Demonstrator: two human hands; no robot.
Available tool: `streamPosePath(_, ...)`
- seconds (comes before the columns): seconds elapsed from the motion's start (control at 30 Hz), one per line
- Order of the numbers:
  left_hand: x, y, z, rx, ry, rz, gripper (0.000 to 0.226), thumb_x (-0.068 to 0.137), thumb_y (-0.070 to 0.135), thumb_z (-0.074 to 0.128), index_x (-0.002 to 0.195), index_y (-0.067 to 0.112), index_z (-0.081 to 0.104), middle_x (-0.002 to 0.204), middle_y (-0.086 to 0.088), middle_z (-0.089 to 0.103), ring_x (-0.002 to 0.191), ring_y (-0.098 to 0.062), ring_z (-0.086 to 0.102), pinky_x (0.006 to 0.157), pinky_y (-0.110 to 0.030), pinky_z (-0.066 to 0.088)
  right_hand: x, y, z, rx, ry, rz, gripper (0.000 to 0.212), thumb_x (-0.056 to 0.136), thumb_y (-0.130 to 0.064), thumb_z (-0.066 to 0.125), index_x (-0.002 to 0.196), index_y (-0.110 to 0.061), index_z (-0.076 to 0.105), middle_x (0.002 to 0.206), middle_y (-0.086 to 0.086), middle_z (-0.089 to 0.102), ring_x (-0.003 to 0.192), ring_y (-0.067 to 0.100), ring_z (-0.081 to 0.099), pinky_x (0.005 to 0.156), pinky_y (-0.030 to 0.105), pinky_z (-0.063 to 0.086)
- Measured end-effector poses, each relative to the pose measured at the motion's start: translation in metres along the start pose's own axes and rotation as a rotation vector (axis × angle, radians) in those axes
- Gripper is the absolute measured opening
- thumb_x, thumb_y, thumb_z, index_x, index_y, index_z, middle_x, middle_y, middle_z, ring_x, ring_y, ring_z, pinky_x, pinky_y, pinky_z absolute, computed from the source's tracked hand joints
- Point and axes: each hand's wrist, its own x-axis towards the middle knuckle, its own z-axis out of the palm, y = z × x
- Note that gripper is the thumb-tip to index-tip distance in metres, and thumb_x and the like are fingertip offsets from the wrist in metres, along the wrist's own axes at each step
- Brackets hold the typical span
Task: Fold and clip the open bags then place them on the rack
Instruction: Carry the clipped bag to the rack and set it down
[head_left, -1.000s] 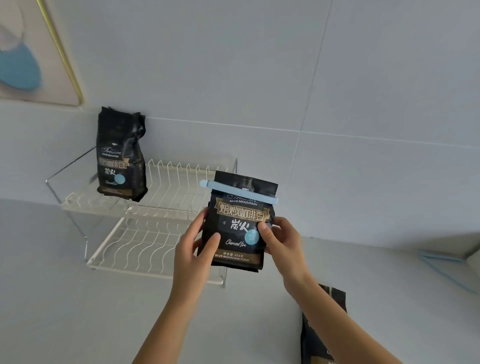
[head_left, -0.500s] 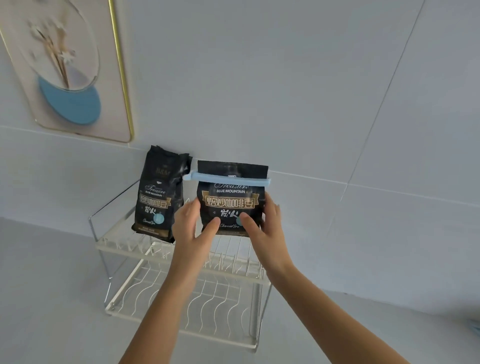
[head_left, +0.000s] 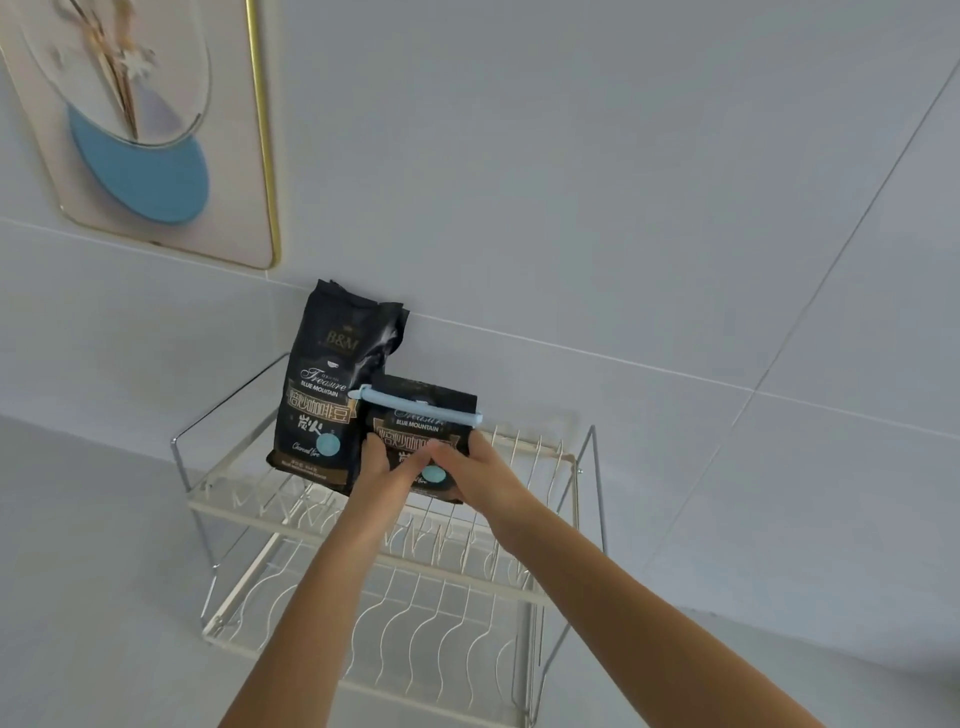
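Two bags on the rack's upper tier: clipped bag (head_left: 422, 423) at centre, upright, folded top pinched flat under the blue clip (head_left: 418, 404), hence shorter than the tall bag (head_left: 332, 384) just beside it on the left. Clip end overlaps the tall bag's front; touching or not, cannot tell. Left hand (head_left: 375, 467) on the clipped bag's lower left, right hand (head_left: 475, 470) on its lower right, fingers of both wrapped around the sides and closed on the bag, thumbs meeting across the front label. Low two-sided grip probably for steadying the base on the wires while it settles; base edge hidden behind the hands, so fully seated or not: cannot tell. Tall bag leaning back toward the wall, top crumpled, no clip visible. Rack (head_left: 540, 597) two-tiered, wire, against the tiled wall; lower tier bare. Framed picture (head_left: 156, 130) on the wall up left, well apart. Judged: placement step nearly done, release next, risk of tipping forward if base not flat on the wires.
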Motion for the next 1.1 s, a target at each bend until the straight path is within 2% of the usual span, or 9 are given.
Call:
streamPosePath(0.2,0.007,0.005,-0.004,0.133,-0.01,0.039,0.052,0.09,0.033,0.053,0.138,0.029,0.034,0.145,-0.007,0.035,0.132,-0.028,0.037,0.108,-0.053,0.033,-0.004,-0.006,-0.013,0.027,0.015,0.119,0.03,0.094,-0.03,0.053,0.122,-0.021,0.05,0.112,0.003,0.064,0.093,0.011,0.062,0.069,0.019,0.054)
streamPosePath(0.3,0.004,0.011,0.006,0.216,0.0,-0.001,0.041,0.089,0.036,0.054,0.127,0.023,0.045,0.15,-0.015,0.024,0.135,-0.033,0.031,0.109,-0.054,0.032,-0.005,-0.005,-0.016,0.074,0.047,0.168,0.032,0.094,-0.028,0.052,0.124,-0.015,0.051,0.12,0.009,0.063,0.099,0.016,0.061,0.075,0.023,0.054)
streamPosePath(0.47,-0.014,0.01,0.021,0.225,0.009,0.042,0.07,0.088,0.046,0.053,0.146,0.032,0.017,0.159,0.003,-0.009,0.146,-0.022,0.0,0.115,-0.049,0.015,-0.011,-0.004,-0.017,0.048,0.044,0.132,0.032,0.096,-0.025,0.047,0.127,-0.014,0.048,0.11,0.001,0.062,0.093,0.011,0.06,0.081,0.023,0.053)
streamPosePath(0.53,-0.019,0.011,0.023,0.301,0.008,0.079,0.072,0.089,0.046,0.051,0.147,0.03,0.012,0.159,0.002,-0.011,0.146,-0.022,-0.004,0.117,-0.05,0.011,-0.019,-0.005,-0.019,-0.001,0.05,0.079,0.036,0.098,-0.026,0.044,0.132,-0.018,0.04,0.098,-0.011,0.056,0.079,0.001,0.057,0.073,0.012,0.05)
streamPosePath(0.6,-0.025,0.013,0.025,0.416,0.03,0.135,0.075,0.089,0.047,0.049,0.148,0.027,0.006,0.158,-0.002,-0.014,0.145,-0.022,-0.01,0.118,-0.051,0.006,-0.028,-0.007,-0.021,-0.133,0.075,-0.018,0.041,0.099,-0.026,0.041,0.139,-0.02,0.033,0.115,-0.006,0.053,0.088,0.001,0.053,0.068,0.002,0.043)
streamPosePath(0.67,-0.034,0.016,0.027,0.484,0.05,0.21,0.08,0.088,0.049,0.048,0.148,0.024,0.002,0.158,-0.006,-0.015,0.145,-0.022,-0.014,0.117,-0.053,0.003,-0.038,-0.006,-0.028,-0.43,0.142,-0.186,0.048,0.099,-0.029,0.038,0.143,-0.017,0.025,0.148,0.005,0.033,0.128,0.019,0.036,0.1,0.016,0.031)
streamPosePath(0.73,-0.043,0.021,0.03,0.527,0.083,0.292,0.083,0.087,0.049,0.051,0.148,0.022,0.002,0.158,-0.011,-0.01,0.145,-0.024,-0.013,0.116,-0.057,0.005,-0.047,-0.003,-0.039,-0.805,0.235,-0.351,0.057,0.098,-0.038,0.035,0.148,-0.02,0.014,0.159,0.002,0.011,0.145,0.024,0.008,0.116,0.04,0.013)
streamPosePath(0.83,-0.067,0.02,0.043,0.651,0.14,0.427,0.085,0.086,0.049,0.051,0.148,0.021,0.0,0.159,-0.009,-0.008,0.145,-0.025,-0.01,0.115,-0.058,0.004,-0.069,0.002,-0.061,-1.061,0.321,-0.465,0.06,0.097,-0.044,0.032,0.149,-0.025,0.008,0.16,-0.003,0.001,0.147,0.023,-0.001,0.117,0.049,0.001)
streamPosePath(1.1,-0.149,-0.019,0.114,0.775,-0.03,0.544,0.073,0.091,0.05,0.039,0.147,0.03,-0.002,0.151,0.012,-0.023,0.139,-0.01,-0.026,0.115,-0.047,-0.008,-0.155,0.069,-0.121,-1.085,0.376,-0.326,0.061,0.095,-0.053,0.024,0.148,-0.032,0.001,0.16,-0.007,-0.008,0.146,0.018,-0.011,0.117,0.049,-0.004)
